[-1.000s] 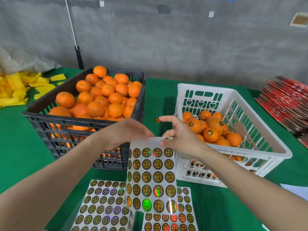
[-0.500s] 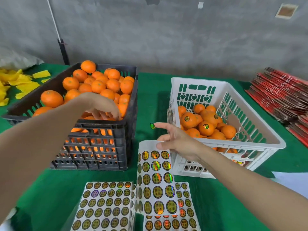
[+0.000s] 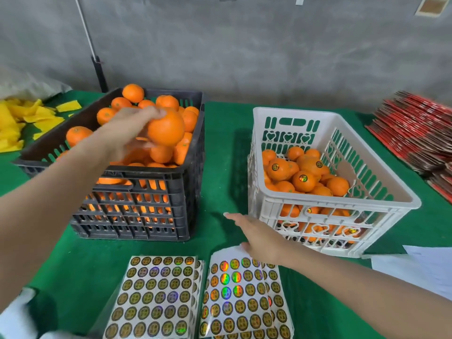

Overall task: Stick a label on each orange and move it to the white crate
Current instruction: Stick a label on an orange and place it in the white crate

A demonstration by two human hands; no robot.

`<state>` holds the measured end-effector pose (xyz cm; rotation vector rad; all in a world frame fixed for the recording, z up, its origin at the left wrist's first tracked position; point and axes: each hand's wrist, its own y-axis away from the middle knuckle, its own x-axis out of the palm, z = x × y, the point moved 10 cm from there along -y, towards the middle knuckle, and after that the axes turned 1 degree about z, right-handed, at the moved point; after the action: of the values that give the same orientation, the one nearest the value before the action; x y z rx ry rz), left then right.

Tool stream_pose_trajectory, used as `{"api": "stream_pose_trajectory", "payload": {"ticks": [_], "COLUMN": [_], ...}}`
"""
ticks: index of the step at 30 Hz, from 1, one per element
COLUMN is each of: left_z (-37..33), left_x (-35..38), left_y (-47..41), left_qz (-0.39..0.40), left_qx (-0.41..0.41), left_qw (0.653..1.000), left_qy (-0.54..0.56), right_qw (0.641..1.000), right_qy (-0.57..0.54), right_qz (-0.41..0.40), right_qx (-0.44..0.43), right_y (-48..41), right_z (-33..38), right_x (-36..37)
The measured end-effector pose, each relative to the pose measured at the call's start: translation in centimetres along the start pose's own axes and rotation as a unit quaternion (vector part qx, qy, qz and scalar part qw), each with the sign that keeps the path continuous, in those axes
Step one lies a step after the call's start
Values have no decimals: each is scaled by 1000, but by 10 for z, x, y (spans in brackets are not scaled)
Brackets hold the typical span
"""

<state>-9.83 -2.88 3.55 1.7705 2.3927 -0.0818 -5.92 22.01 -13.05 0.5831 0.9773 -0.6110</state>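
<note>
Over the black crate (image 3: 146, 192), the left hand (image 3: 124, 133) curls round an orange (image 3: 166, 129); the right hand (image 3: 261, 238) is flat, fingers straight, at the sticker sheet (image 3: 234, 294).

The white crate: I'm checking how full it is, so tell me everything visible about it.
The white crate looks like moulded plastic, with slotted walls and heart-shaped cutouts. It stands upright on the green cloth, right of the black crate and apart from it. Oranges fill roughly its lower half; several show round shiny labels. The right hand is by its near left corner; contact is unclear.
</note>
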Motion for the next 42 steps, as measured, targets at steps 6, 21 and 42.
{"api": "stream_pose_trajectory", "payload": {"ticks": [6, 21, 42], "left_z": [11, 81, 72], "left_x": [90, 173, 189], "left_y": [76, 125, 124], "left_qz": [189, 202, 223], "left_qx": [-78, -306, -223], "left_qw": [952, 872, 855], "left_qy": [226, 325, 413], "right_qw": [930, 912, 954], "right_qy": [-229, -382, -256], "right_qz": [-275, -142, -142], "right_qx": [-79, -52, -68], "right_y": [50, 60, 57], "right_z": [38, 46, 57], "right_x": [-121, -147, -153]}}
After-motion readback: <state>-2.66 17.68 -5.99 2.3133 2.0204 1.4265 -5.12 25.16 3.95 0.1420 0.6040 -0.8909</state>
